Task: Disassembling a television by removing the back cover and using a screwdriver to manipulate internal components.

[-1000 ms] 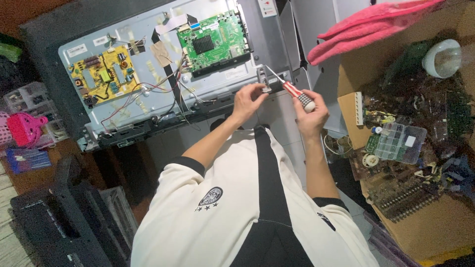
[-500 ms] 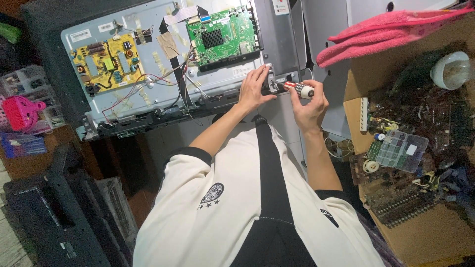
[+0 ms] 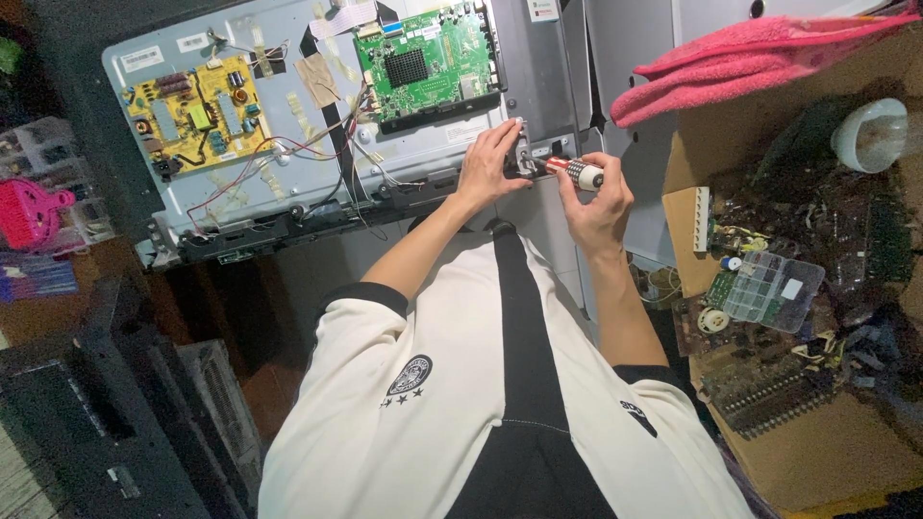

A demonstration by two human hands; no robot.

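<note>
An opened flat-screen television [image 3: 288,183] lies back-side up in front of me, with a green main board [image 3: 428,62] and a yellow power board [image 3: 197,115] joined by thin wires. My left hand [image 3: 488,165] rests on the panel's lower right corner and pinches a small metal bracket [image 3: 524,154]. My right hand [image 3: 598,207] grips a screwdriver [image 3: 577,171] with a red, white and black handle. Its tip points left at the bracket. The two hands are almost touching.
A cardboard box [image 3: 817,452] at the right holds electronic scrap, circuit boards and a clear compartment case [image 3: 774,293]. A pink cloth [image 3: 750,53] and a white bowl [image 3: 870,135] lie at upper right. Pink items [image 3: 29,211] and dark casings [image 3: 87,413] are at left.
The screwdriver has swung from pointing up-left to lying level against the bracket. Both hands have closed in on the panel's corner, and the view has shifted slightly.
</note>
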